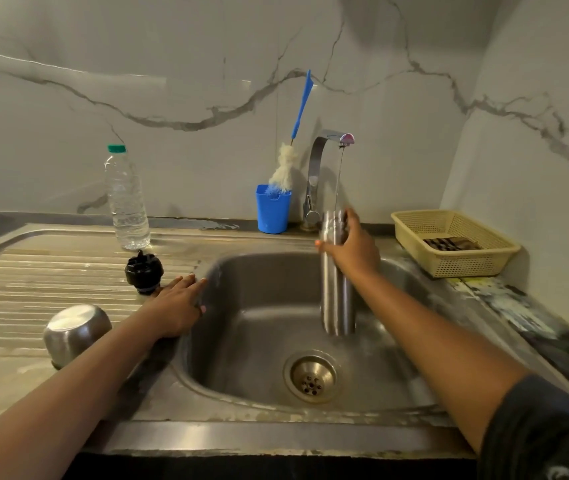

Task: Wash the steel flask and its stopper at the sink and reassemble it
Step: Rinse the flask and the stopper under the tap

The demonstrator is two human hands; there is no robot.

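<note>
Left hand [176, 304] flat, fingers spread on sink [207, 271] rim; right hand [354, 249] grips upright brushed-steel flask [336, 296], mouth open.

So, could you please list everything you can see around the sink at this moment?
Steel flask: one, silver, upright over the sink, under the thin stream.
Stopper: one, black, on the drainboard.
Steel cup: one, silver, upside down on the drainboard.
Water bottle: one, clear with green cap, back of the drainboard.
Bottle brush: one, blue handle, white bristles, in the holder.
Holder: one, blue, beside the tap.
Tap: one, steel, running.
Basket: one, cream, right counter.
Sink: one, steel.
Left hand: flat on the sink's edge.
Right hand: gripping the flask.
</note>
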